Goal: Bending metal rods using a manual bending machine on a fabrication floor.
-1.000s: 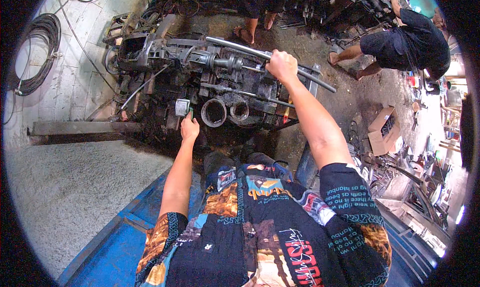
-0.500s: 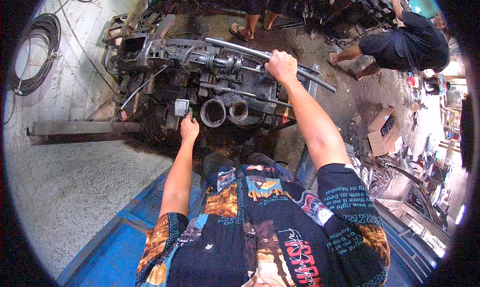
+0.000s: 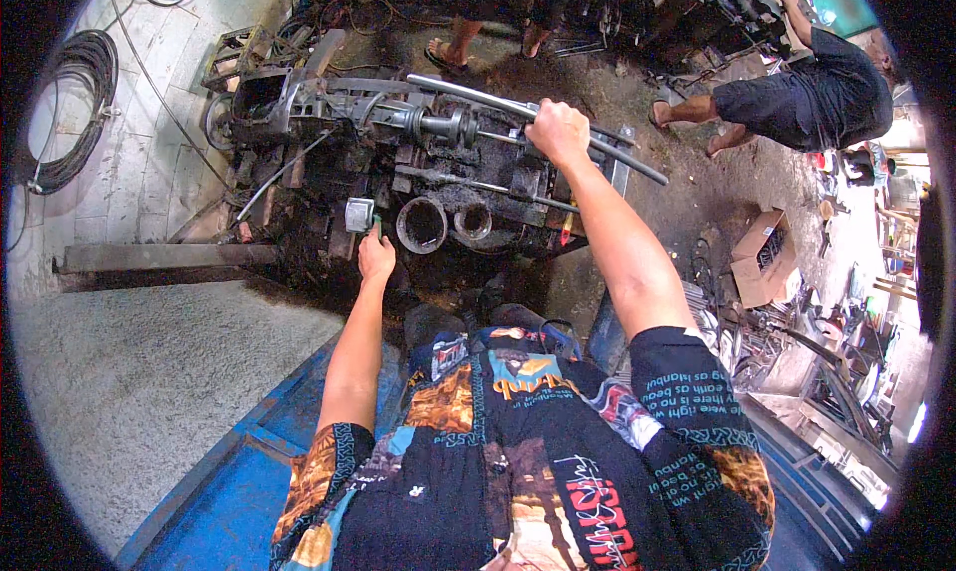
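Observation:
A greasy, dismantled engine block (image 3: 438, 163) lies on the ground in front of me, with two round cylinder openings (image 3: 444, 223) on its near side. My right hand (image 3: 558, 131) is closed around a long steel pipe (image 3: 498, 100) that lies slanted across the top of the engine. My left hand (image 3: 375, 256) reaches to the engine's near left edge and grips a small tool with a green handle, just below a small square metal part (image 3: 358, 214).
A coil of black cable (image 3: 70, 113) lies on the tiled floor at left, and a steel beam (image 3: 159, 257) lies beside the engine. One person stands behind the engine; another bends over at top right (image 3: 817, 83). A cardboard box (image 3: 762, 257) and scrap metal sit at right.
Both hands have stayed where they were on the pipe and at the engine's edge. The feet of the person standing behind the engine have shifted slightly.

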A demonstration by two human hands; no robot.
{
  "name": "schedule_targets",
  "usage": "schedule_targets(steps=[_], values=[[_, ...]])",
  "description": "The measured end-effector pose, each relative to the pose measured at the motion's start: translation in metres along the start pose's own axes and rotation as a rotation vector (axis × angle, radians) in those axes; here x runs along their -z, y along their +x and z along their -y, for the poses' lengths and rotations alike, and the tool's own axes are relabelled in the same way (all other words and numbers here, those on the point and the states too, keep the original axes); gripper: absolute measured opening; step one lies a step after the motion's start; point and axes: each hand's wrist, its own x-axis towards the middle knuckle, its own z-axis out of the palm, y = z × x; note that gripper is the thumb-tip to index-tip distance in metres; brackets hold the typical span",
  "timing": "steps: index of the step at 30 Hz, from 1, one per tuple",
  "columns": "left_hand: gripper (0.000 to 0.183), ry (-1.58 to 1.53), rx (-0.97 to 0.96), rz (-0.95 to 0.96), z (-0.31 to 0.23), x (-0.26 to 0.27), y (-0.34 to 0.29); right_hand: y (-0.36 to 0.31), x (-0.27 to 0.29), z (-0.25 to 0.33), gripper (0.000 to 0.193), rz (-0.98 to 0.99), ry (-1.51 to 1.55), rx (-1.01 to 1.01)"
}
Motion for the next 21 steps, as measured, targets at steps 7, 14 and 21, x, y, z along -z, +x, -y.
schedule_targets(steps=[7,14,21], values=[[0.042,0.018,0.042,-0.011,-0.005,0.004,0.0,-0.003,0.001,-0.002,0.027,-0.026,-0.005,0.011],[0.042,0.023,-0.012,-0.039,0.001,0.001,0.0,-0.004,0.003,-0.006,0.028,-0.003,0.0,0.028],[0.042,0.008,-0.004,-0.01,0.005,0.0,0.003,-0.005,0.004,-0.006,0.033,-0.005,-0.018,0.019]])
